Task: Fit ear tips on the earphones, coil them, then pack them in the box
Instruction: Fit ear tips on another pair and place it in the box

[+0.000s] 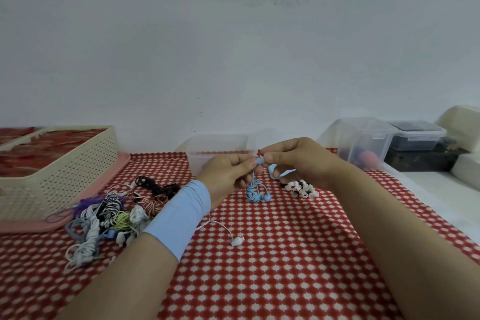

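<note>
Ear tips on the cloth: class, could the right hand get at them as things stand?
Probably yes. The ear tips lie close beneath the right hand, with nothing between them. It pinches the blue earbud, though, so it would have to let go first.

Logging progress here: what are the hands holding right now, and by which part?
The blue earphones, at one earbud: the left hand pinches the cable just below it, the right hand pinches the earbud itself.

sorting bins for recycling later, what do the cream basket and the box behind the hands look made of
Cream basket looks like matte moulded plastic, from its regular perforated walls. Box probably translucent frosted plastic; red cloth shows faintly through.
</note>
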### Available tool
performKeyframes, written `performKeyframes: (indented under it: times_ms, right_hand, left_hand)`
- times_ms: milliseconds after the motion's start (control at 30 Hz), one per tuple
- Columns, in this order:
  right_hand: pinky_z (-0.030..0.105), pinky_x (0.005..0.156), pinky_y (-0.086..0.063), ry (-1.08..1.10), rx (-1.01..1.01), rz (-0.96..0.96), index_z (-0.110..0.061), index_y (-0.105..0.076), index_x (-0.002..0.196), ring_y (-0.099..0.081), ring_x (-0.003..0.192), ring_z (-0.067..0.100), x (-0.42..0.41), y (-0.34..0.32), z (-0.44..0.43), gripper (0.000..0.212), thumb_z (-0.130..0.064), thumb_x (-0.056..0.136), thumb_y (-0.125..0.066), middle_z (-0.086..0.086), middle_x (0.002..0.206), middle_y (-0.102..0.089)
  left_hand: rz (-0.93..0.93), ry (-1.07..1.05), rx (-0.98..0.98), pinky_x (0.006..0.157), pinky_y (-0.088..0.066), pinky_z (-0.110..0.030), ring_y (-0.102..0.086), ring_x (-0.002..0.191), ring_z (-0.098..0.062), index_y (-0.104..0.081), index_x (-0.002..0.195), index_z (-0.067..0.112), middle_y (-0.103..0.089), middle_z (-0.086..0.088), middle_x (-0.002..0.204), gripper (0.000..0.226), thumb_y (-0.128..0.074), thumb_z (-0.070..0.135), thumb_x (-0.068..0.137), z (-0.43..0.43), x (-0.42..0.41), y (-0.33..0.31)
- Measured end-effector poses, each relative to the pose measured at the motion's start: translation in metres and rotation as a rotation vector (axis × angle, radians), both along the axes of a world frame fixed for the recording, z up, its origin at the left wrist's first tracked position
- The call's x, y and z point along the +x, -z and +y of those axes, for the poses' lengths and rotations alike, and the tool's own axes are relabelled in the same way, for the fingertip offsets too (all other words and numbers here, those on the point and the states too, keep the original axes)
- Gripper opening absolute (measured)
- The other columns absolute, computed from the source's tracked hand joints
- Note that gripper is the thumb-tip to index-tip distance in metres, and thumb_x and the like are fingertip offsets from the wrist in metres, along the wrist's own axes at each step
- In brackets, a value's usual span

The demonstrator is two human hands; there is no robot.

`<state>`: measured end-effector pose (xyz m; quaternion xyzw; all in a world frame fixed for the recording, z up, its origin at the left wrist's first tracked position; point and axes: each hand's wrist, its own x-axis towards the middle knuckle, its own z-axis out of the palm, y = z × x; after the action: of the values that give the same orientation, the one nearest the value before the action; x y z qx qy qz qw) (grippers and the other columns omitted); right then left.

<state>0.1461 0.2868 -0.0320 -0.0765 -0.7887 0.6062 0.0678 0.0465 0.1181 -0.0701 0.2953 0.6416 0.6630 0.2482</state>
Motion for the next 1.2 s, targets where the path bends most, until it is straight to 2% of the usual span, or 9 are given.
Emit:
performKeyframes:
  times_ms: [133,233,400,533,767,867,1000,1100,1200]
  right_hand:
    - [0.030,0.067,-0.059,0.030,-0.018,-0.006,-0.008,-0.080,0.101,-0.066,0.067,0.014,-0.005,0.008,-0.005,0.015,-0.017,0.089,-0.076,0.013,0.099,-0.077]
    - [0.032,0.068,-0.058,0.001,-0.079,-0.006,-0.006,-0.079,0.103,-0.068,0.071,0.014,-0.006,0.008,-0.005,0.019,-0.018,0.089,-0.074,0.009,0.091,-0.077]
    - [0.030,0.067,-0.059,-0.058,-0.186,-0.031,-0.007,-0.078,0.103,-0.069,0.076,0.014,-0.005,0.007,-0.001,0.032,-0.027,0.078,-0.076,0.009,0.093,-0.075]
    - [0.030,0.065,-0.059,-0.053,-0.157,-0.018,-0.005,-0.078,0.102,-0.068,0.073,0.014,-0.005,0.010,-0.004,0.022,-0.020,0.087,-0.072,0.008,0.087,-0.075]
    - [0.033,0.072,-0.062,-0.094,-0.154,-0.002,-0.009,-0.078,0.103,-0.071,0.084,0.018,-0.002,0.003,0.000,0.036,-0.032,0.077,-0.073,0.011,0.098,-0.076]
    - [0.030,0.068,-0.060,-0.065,-0.152,-0.022,-0.010,-0.078,0.097,-0.070,0.080,0.017,-0.004,0.005,-0.002,0.032,-0.031,0.073,-0.076,0.010,0.094,-0.076]
    - [0.028,0.064,-0.058,-0.054,-0.137,-0.038,-0.008,-0.078,0.100,-0.068,0.074,0.015,-0.006,0.005,-0.004,0.035,-0.030,0.072,-0.078,0.008,0.090,-0.075]
    - [0.028,0.065,-0.056,-0.034,-0.011,-0.026,-0.013,-0.079,0.100,-0.069,0.073,0.014,-0.002,0.002,-0.003,0.027,-0.032,0.080,-0.077,0.002,0.093,-0.078]
    - [0.022,0.062,-0.054,0.022,0.292,-0.037,-0.021,-0.081,0.096,-0.066,0.067,0.008,0.005,-0.004,0.007,0.016,-0.034,0.092,-0.072,-0.010,0.090,-0.078]
  left_hand:
    - [0.037,-0.016,-0.049,0.060,-0.047,-0.017,-0.053,0.060,-0.004,-0.071,0.094,0.011,-0.070,0.002,0.076,0.017,-0.054,0.010,0.098,-0.004,-0.002,0.003]
    - [-0.060,-0.004,0.028,0.058,-0.048,-0.014,-0.054,0.059,-0.003,-0.069,0.102,0.005,-0.069,-0.002,0.079,0.016,-0.054,0.010,0.098,-0.005,-0.001,0.001]
    - [-0.139,0.027,0.122,0.055,-0.048,-0.013,-0.054,0.055,-0.002,-0.067,0.099,0.003,-0.067,-0.003,0.075,0.014,-0.054,0.007,0.097,-0.002,0.005,-0.003]
    - [-0.130,0.016,0.111,0.056,-0.048,-0.012,-0.055,0.056,-0.002,-0.069,0.097,0.003,-0.068,-0.003,0.075,0.014,-0.055,0.007,0.097,-0.004,0.006,-0.004]
    - [-0.130,0.032,0.131,0.057,-0.049,-0.013,-0.053,0.058,-0.003,-0.068,0.099,0.002,-0.067,-0.003,0.076,0.016,-0.053,0.007,0.098,-0.003,0.009,-0.008]
    - [-0.116,0.043,0.113,0.056,-0.049,-0.013,-0.054,0.057,-0.003,-0.068,0.098,0.003,-0.068,-0.001,0.072,0.016,-0.053,0.005,0.098,-0.005,0.010,-0.009]
    - [-0.095,0.019,0.085,0.057,-0.049,-0.013,-0.055,0.058,-0.003,-0.070,0.096,0.007,-0.069,-0.002,0.074,0.017,-0.053,0.005,0.098,-0.006,0.010,-0.009]
    - [-0.042,-0.005,0.021,0.059,-0.049,-0.015,-0.055,0.059,-0.004,-0.070,0.100,0.008,-0.071,-0.001,0.077,0.016,-0.054,0.008,0.098,-0.006,0.007,-0.008]
    - [0.097,-0.062,-0.096,0.055,-0.045,-0.014,-0.055,0.059,-0.003,-0.071,0.099,0.012,-0.072,0.007,0.072,0.012,-0.060,0.013,0.095,-0.008,0.003,-0.009]
